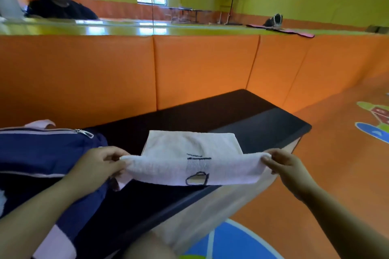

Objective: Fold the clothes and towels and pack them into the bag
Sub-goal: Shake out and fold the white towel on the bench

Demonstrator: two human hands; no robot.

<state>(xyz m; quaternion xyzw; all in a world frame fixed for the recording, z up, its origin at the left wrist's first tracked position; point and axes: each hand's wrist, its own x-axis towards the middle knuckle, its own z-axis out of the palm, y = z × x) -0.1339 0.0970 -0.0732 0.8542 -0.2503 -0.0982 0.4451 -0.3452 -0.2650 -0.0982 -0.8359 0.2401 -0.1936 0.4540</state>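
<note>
A pale pink towel (189,149) with a dark stitched picture lies partly on the dark table (252,115). Its near edge is lifted off the surface and folded over toward the far side. My left hand (101,164) pinches the left end of that lifted edge. My right hand (284,164) pinches the right end. A navy bag (42,151) with pink trim and a zip along its top sits on the table at the left, just beside my left hand.
An orange padded wall (189,69) runs right behind the table, with a mirror above it reflecting a person and the room. The orange floor (336,153) with coloured shapes lies to the right and front. My knee shows at the bottom edge.
</note>
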